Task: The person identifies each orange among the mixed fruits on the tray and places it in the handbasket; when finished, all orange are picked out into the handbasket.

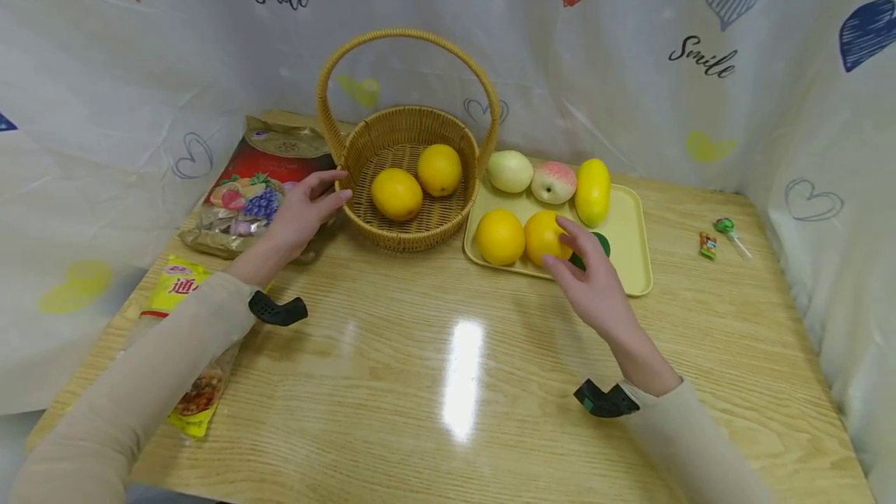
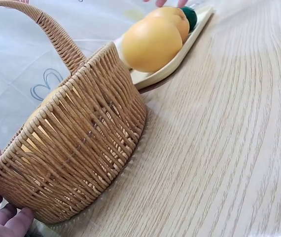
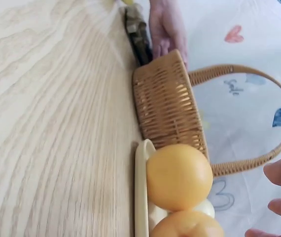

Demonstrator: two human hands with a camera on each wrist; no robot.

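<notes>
Wood table [image 1: 392, 372], heart-print curtain [image 1: 462, 14] behind. I see right orange [image 1: 541, 236] on tray [image 1: 631, 255], round, no long axis, just left of nearer right hand [image 1: 596, 286], fingers spread, holding nothing. Left hand [image 1: 301, 215], fingers loose, touches left side of basket [image 1: 413, 240], left of orange.

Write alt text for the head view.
A person's left hand touches a wicker basket holding two orange-yellow fruits, while the right hand hovers by a pale yellow tray of more fruit. Bags lie at the left, sweets at the right.

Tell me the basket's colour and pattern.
The basket is tan-brown with a woven pattern, clearest in the left wrist view.
</notes>
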